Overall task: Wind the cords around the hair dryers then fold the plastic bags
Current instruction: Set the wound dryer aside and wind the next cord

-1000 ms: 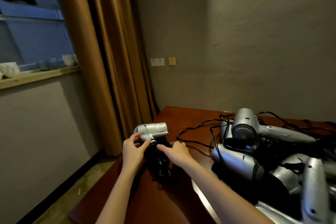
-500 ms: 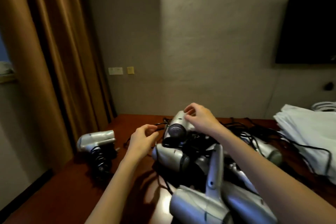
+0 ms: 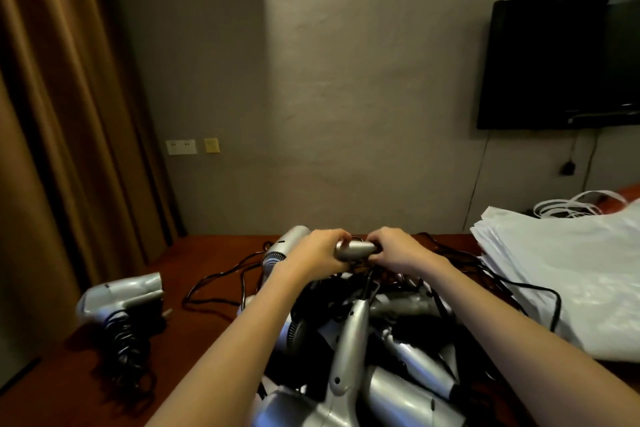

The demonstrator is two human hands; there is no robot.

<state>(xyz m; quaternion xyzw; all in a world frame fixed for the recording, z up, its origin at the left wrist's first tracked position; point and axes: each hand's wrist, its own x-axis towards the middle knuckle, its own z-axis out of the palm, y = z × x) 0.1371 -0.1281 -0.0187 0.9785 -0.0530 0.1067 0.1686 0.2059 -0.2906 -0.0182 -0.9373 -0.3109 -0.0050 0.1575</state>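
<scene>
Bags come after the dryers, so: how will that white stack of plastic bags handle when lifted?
The stack of plastic bags looks thin and glossy, so probably floppy and slippery; sheets may slide apart. A black cord lies across its near edge and would likely drag along.

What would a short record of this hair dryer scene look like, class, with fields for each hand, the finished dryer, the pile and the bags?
left hand: grips the handle of a silver hair dryer atop the pile
right hand: holds the same handle's other end
wound dryer: lies apart at left, cord coiled round it
pile of dryers: tangled, cords loose
plastic bags: white stack at right, not yet folded
table: dark wood
</scene>
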